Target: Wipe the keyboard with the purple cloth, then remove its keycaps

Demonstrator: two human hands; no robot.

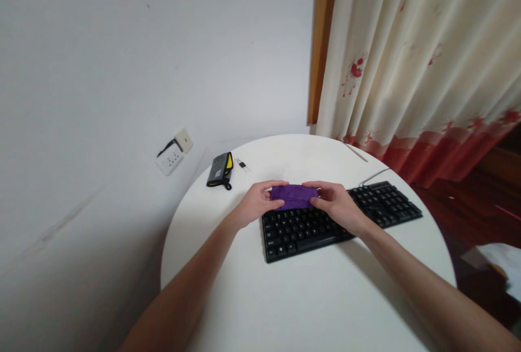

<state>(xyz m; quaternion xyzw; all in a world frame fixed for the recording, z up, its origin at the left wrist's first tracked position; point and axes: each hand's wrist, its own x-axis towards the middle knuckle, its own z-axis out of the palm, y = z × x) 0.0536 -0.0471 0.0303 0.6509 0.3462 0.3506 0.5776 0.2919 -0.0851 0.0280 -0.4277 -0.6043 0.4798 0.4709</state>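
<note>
A folded purple cloth (293, 196) is held over the far edge of a black keyboard (337, 219) on a round white table (309, 297). My left hand (256, 202) pinches the cloth's left end, thumb under and fingers on top. At the cloth's right end my right hand (336, 204) grips it the same way. Both hands hover just above the keys near the keyboard's middle.
A dark grey pouch with a yellow edge (220, 170) and a small black clip (241, 164) lie at the table's far left. The keyboard cable (372, 174) runs toward a cream and red curtain (419, 64). A wall socket (171, 157) sits on the white wall.
</note>
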